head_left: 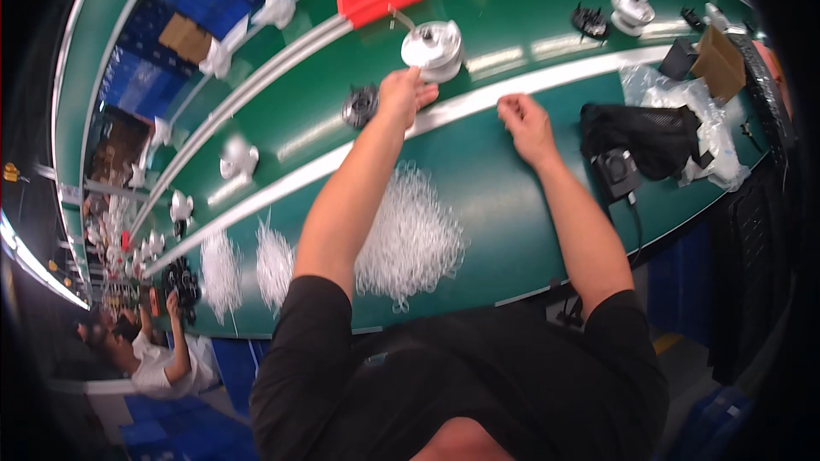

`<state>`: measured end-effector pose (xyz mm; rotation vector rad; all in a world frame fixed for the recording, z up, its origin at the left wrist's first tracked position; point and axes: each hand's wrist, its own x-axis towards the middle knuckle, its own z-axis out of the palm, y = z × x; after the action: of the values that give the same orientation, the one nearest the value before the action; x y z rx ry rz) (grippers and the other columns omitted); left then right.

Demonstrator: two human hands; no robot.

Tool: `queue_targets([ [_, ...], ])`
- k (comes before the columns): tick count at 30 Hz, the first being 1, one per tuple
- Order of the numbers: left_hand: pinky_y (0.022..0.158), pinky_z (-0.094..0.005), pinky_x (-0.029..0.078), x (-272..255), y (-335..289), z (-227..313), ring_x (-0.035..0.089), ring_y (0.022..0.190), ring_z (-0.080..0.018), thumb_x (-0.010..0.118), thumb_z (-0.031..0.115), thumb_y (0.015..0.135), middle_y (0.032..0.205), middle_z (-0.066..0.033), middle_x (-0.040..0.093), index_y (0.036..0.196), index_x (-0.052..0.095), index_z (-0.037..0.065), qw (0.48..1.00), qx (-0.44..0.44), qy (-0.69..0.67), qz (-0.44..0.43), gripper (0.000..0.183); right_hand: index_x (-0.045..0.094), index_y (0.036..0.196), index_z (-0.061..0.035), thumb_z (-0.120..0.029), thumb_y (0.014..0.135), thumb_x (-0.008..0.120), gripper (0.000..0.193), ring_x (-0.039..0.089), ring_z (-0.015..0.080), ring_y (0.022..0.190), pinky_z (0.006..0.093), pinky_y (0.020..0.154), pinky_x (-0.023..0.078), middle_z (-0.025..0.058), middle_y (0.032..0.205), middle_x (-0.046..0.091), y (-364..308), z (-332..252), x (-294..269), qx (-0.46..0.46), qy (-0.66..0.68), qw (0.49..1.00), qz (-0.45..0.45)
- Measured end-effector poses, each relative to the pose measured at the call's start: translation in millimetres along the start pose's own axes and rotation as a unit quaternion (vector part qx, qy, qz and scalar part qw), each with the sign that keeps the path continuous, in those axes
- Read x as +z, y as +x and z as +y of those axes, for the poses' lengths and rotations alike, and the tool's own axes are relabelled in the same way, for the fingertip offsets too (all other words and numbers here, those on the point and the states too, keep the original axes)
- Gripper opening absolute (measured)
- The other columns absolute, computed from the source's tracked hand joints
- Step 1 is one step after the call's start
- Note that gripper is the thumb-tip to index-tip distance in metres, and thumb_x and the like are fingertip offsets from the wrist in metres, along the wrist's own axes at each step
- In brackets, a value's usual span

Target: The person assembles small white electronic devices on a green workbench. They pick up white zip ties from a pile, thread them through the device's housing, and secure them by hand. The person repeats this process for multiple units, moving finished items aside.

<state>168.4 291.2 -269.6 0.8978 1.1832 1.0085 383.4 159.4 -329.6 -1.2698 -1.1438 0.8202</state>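
Firstly, a pile of white loops lay on the green bench. Beyond, the right hand was loosely curled, contents undeterminable. The left hand, fingers bent, stood at the near edge of the white round unit on the belt, beside a black part; grip unconfirmed. Sound practice likely called for steadying that unit's rim, clear of the bracket.

No readable writing or numbers

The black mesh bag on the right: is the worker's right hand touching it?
Apart. The head view shows green tabletop between the right hand and the black mesh bag.
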Motion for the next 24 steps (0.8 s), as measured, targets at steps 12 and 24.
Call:
queue_targets([
  [12,0.063,-0.0327,0.049,-86.8,-232.2,30.5,0.060,0.068,-0.0209,0.077,0.012,0.081,0.077,-0.0060,0.063,0.085,0.064,0.005,0.794,0.229,0.435,-0.358,0.015,0.068,0.107,-0.0042,-0.020,0.094,0.067,0.021,0.058,0.0076,0.080,0.0233,0.075,0.048,-0.0012,0.089,0.066,-3.9,-6.7,2.3,-0.001,-0.050,0.998,-0.027],
  [24,0.061,-0.0398,0.050,-146.2,-319.1,-42.9,0.061,0.074,-0.0263,0.065,0.010,0.080,0.078,-0.0062,0.054,0.088,0.064,0.009,0.647,0.247,0.625,-0.360,0.009,0.068,0.108,-0.0054,-0.021,0.094,0.066,0.021,0.059,0.0092,0.083,0.0242,0.078,0.049,-0.0013,0.092,0.068,-7.6,-1.0,2.1,-0.034,-0.122,0.990,-0.058],
])
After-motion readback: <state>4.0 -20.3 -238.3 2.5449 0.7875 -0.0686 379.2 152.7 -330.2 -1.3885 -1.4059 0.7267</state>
